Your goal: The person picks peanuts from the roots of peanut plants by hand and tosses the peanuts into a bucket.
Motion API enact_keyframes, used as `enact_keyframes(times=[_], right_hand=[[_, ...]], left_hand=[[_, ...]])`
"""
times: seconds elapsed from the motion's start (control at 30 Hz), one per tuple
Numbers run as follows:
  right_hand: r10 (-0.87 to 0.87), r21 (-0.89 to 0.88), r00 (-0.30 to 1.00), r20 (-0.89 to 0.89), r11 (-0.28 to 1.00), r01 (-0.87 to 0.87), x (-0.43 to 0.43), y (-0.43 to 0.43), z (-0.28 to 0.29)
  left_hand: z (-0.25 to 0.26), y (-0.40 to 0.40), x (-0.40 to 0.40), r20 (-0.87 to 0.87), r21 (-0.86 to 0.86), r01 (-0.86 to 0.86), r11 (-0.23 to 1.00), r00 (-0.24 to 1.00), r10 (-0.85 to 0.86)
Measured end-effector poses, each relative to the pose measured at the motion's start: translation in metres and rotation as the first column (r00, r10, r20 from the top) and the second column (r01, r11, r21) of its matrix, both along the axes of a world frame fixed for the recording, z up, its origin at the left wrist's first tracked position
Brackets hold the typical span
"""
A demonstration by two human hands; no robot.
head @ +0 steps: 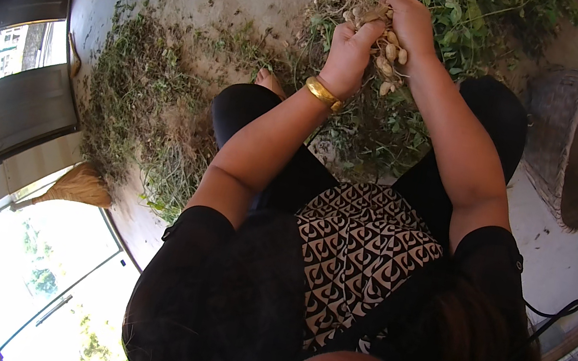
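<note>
A cluster of peanut pods, some with roots and stems, is held up between both hands at the top centre. My left hand, with a gold bracelet at the wrist, is closed around part of the cluster. Against its other side lies my right hand, its thumb or a finger reaching up; what its fingers grip is partly hidden. Several pods hang between the wrists. Behind the hands, green peanut plants lie heaped on the floor, with dry roots at the heap's left side.
Two woven baskets lie tipped on the right. Withered plant litter spreads over the floor on the left. A bare foot shows beyond my left knee. A straw broom is beside the doorway at lower left.
</note>
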State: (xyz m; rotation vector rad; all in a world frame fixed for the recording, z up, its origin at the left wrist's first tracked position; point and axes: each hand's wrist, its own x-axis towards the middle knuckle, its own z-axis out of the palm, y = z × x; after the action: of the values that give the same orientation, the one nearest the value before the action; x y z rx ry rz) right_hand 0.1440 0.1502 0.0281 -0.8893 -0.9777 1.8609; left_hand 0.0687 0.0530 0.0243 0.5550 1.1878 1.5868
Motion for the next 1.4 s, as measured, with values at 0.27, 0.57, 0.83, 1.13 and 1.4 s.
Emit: enact_keyframes(times=[0.27,0.57,0.83,1.13,1.4], right_hand=[[-0.002,-0.396,0.922,-0.388,0.903,-0.165,0.007,-0.002,0.000],[-0.080,0.142,0.987,0.143,0.988,0.060,0.084,0.060,0.031],[-0.674,0.682,0.210,0.708,0.730,0.046,0.344,0.156,0.046],[0.026,0.573,0.776,0.630,0.659,-0.487,0.173,0.080,0.023],[0.605,0.512,0.708,0.365,0.504,-0.695,0.026,-0.013,0.033]], left_hand=[[0.014,0.001,0.003,0.176,0.026,-0.012,1.000,0.984,0.008],[0.035,-0.023,-0.042,0.120,0.021,0.140,0.990,0.983,-0.142],[0.028,-0.038,-0.055,0.077,0.142,0.226,0.964,0.968,-0.238],[0.010,-0.031,-0.048,-0.297,-0.078,0.484,0.871,0.823,-0.484],[0.026,-0.034,-0.052,-0.334,-0.144,0.544,0.827,0.760,-0.558]])
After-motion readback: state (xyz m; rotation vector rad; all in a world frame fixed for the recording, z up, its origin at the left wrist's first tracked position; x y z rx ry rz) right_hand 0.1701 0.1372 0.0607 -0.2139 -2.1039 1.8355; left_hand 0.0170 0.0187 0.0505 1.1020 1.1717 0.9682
